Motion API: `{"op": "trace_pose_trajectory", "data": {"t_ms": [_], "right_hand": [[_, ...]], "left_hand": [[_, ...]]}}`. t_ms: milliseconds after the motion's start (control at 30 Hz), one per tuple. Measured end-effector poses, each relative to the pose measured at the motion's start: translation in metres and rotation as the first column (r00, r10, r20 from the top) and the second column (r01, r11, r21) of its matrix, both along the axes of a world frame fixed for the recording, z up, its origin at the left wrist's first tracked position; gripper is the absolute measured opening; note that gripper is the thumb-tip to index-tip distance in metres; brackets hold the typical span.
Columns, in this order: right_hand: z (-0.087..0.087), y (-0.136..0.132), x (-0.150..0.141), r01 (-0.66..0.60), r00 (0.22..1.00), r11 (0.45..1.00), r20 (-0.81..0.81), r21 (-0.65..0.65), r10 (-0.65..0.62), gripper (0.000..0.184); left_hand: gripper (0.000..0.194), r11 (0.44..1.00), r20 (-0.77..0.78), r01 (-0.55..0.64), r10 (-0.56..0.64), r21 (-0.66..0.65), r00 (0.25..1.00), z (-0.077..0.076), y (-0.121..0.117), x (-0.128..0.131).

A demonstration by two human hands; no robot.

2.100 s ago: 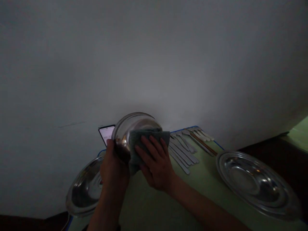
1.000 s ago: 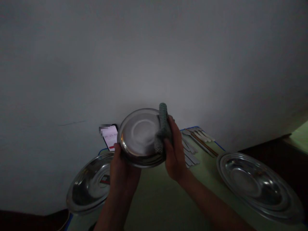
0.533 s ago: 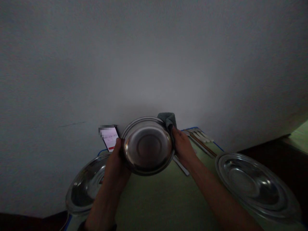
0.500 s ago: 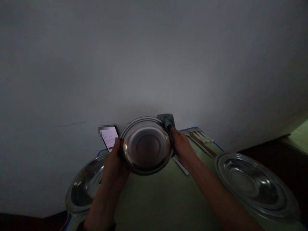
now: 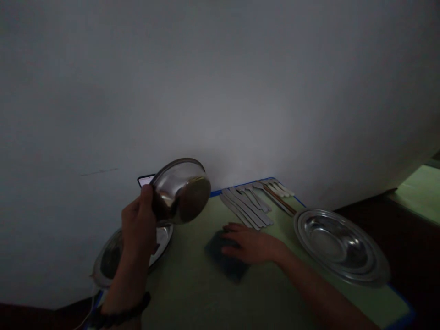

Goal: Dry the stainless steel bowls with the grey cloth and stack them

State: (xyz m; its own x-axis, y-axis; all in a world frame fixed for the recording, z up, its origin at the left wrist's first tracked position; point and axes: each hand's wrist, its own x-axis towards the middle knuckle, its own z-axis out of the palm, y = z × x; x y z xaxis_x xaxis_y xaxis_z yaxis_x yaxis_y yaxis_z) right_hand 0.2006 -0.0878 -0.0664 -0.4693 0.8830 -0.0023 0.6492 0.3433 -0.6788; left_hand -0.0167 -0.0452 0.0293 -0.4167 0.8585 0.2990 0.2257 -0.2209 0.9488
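Up off the table, my left hand point(image 5: 140, 224) grips the rim of a shiny steel bowl point(image 5: 184, 197), which is tipped so its outside and base show. My right hand point(image 5: 249, 244) lies over a dark grey-green cloth point(image 5: 223, 256) on the table, its fingers spread and slightly blurred. Just beyond that hand, several table knives point(image 5: 247, 211) lie side by side. Beneath the raised bowl stands another steel basin point(image 5: 165, 240), partly hidden by my left forearm.
Forks and spoons, chopsticks point(image 5: 283, 201) and white-handled cutlery point(image 5: 282, 188) lie along the back edge of the pale green table point(image 5: 206, 298). Steel dishes point(image 5: 340, 247) sit at the right. A phone point(image 5: 146, 180) leans behind the bowl, against the wall.
My right hand has left the bowl and come down to the table with the cloth. My left hand has shifted left, turning the bowl sideways. More cutlery is now visible.
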Motion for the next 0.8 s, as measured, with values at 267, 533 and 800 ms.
{"op": "trace_pose_trajectory", "data": {"t_ms": [267,533,800], "right_hand": [[0.031,0.011,0.028,-0.115,0.368,0.796,-0.77,-0.594,-0.521,0.078],[0.019,0.014,0.012,0.132,0.424,0.862,-0.759,-0.489,-0.495,0.055],[0.023,0.014,0.034,0.424,0.632,0.906,-0.716,0.001,-0.295,0.056]], "left_hand": [[0.015,0.712,-0.536,0.701,-0.58,0.033,0.614,-0.024,-0.013,0.006],[0.009,0.898,-0.122,0.315,-0.292,0.307,0.949,-0.051,-0.018,0.032],[0.026,0.915,0.45,0.384,-0.294,-0.122,0.843,-0.081,0.008,0.043]]}}
